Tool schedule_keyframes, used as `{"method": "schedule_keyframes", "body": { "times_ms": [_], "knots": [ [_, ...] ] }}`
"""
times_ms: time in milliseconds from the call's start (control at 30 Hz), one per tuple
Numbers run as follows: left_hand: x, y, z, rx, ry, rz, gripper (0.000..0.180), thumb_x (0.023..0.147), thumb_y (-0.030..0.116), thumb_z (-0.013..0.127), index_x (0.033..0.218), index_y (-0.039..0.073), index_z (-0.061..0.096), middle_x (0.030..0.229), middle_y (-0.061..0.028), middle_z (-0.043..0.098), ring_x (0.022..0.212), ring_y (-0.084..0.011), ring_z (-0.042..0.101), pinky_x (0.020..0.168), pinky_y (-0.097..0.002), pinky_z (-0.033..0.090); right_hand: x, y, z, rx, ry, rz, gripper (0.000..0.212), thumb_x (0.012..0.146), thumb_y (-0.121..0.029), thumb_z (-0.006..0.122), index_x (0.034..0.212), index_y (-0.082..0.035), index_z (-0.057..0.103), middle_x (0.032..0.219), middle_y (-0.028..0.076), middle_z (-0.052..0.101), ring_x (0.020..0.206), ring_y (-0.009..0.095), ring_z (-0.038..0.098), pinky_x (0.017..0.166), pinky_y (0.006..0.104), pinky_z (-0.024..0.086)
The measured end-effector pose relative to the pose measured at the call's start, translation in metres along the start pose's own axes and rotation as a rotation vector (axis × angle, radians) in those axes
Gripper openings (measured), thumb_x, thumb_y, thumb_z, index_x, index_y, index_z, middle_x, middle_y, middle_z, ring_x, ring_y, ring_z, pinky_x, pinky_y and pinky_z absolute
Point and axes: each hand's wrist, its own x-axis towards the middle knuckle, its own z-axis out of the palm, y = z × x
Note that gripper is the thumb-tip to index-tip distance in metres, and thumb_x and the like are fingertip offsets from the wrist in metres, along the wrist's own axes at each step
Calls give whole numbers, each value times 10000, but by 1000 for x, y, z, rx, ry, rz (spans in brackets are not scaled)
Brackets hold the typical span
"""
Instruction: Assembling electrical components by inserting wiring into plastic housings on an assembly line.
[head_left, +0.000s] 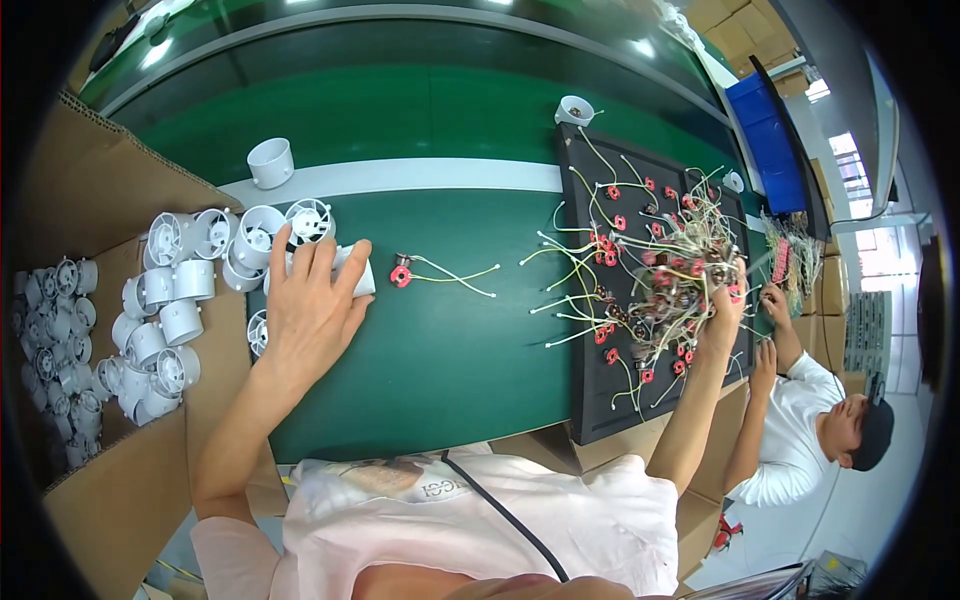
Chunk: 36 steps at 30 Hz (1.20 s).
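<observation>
My left hand (pixel 312 308) is spread palm down over several white plastic fan housings at the left of the green table. Its fingers are apart and touch a white housing (pixel 364 272) lying on its side. Just right of it lies a small motor with a red end (pixel 400 276) and two pale wires. My right hand (pixel 722 312) is closed at the right side of a tangled bunch of small wired motors (pixel 690 262), over a black tray (pixel 590 405). Wires hide some of its fingers, and part of the bunch is blurred.
A cardboard box (pixel 120 480) at the left holds many white fan housings (pixel 180 320). One white cup-shaped housing (pixel 270 163) stands on the pale rail behind; another housing (pixel 575 110) stands by the tray's far corner. A co-worker (pixel 800 430) sits at the right, near a blue bin (pixel 765 140).
</observation>
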Motion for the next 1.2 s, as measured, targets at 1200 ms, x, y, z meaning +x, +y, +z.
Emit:
{"method": "schedule_keyframes", "body": {
  "times_ms": [1200],
  "knots": [
    [89,-119,28,106,-172,-140,379,750,-108,477,1085,54,544,1112,-199,506,914,-414,591,757,-460,493,-142,43,-96,-1480,593,300,400,871,-223,558,1170,33,488,848,218,629,740,319,646,645,417,509]
  ]
}}
